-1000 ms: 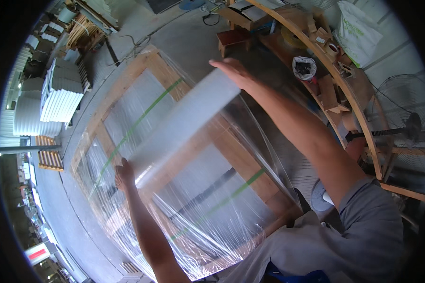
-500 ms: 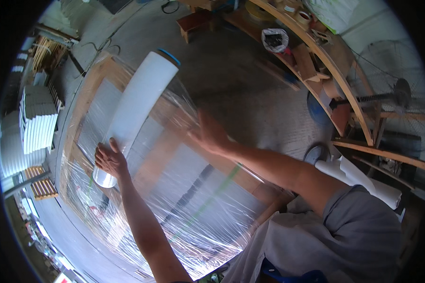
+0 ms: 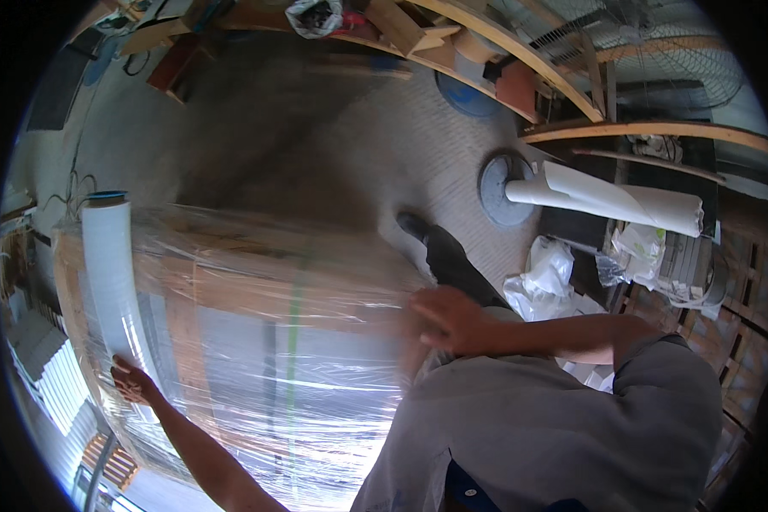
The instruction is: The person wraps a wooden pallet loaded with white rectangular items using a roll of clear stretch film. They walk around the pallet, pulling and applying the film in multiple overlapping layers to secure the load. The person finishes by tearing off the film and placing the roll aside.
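Observation:
A long white roll of stretch film with a blue end lies along the left end of a wooden-framed crate. My left hand holds the roll near its lower end, fingers over its side. Clear wrinkled film covers the crate's grey panels and wooden slats, and a green strip shows through it. My right hand is at the crate's right edge, close to my body; motion smears its fingers, and whether it grips the film cannot be made out.
A curved wooden workbench stands at the far right. Near it are a round grey base, a white sheet roll and white plastic bags. A small red-brown stool stands at the far left. My foot is beyond the crate's right corner.
My view and body have turned to the right, so the crate and roll appear farther left. My right hand has come from above the crate back to its right edge. The left hand stays on the roll.

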Tool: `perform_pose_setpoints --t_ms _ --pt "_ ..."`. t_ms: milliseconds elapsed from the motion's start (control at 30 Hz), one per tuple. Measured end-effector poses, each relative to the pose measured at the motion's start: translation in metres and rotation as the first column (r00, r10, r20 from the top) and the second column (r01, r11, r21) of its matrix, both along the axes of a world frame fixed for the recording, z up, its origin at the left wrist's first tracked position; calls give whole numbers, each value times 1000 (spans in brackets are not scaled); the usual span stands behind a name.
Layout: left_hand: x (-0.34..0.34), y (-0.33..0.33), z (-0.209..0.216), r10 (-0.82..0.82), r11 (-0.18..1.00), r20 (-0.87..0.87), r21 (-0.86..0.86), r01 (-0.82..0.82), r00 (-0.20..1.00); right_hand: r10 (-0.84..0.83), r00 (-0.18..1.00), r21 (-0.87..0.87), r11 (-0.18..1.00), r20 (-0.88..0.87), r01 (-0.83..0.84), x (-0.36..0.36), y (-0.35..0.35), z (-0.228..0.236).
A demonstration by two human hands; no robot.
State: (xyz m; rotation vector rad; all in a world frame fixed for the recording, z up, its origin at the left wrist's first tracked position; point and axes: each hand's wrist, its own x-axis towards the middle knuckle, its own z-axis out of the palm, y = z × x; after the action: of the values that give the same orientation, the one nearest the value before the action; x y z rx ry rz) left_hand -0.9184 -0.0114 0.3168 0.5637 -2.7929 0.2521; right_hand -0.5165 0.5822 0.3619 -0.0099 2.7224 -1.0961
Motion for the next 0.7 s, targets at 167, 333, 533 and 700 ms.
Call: perform_pose_setpoints --t_ms 167,333,533,700 --pt "2 7 5 28 999 80 -27 -26 996 -324 476 -240 560 817 793 0 85 -81" --pt "-17 -48 -30 45 958 197 -285 13 979 -69 380 -251 641 923 726 -15 30 -155" --pt "-5 -33 -36 -4 991 -54 -137 -3 999 38 200 -159 755 979 636 -52 7 -84" --pt "6 16 15 -69 994 -115 81 79 991 -24 839 -252 949 543 191 -77 -27 -53"
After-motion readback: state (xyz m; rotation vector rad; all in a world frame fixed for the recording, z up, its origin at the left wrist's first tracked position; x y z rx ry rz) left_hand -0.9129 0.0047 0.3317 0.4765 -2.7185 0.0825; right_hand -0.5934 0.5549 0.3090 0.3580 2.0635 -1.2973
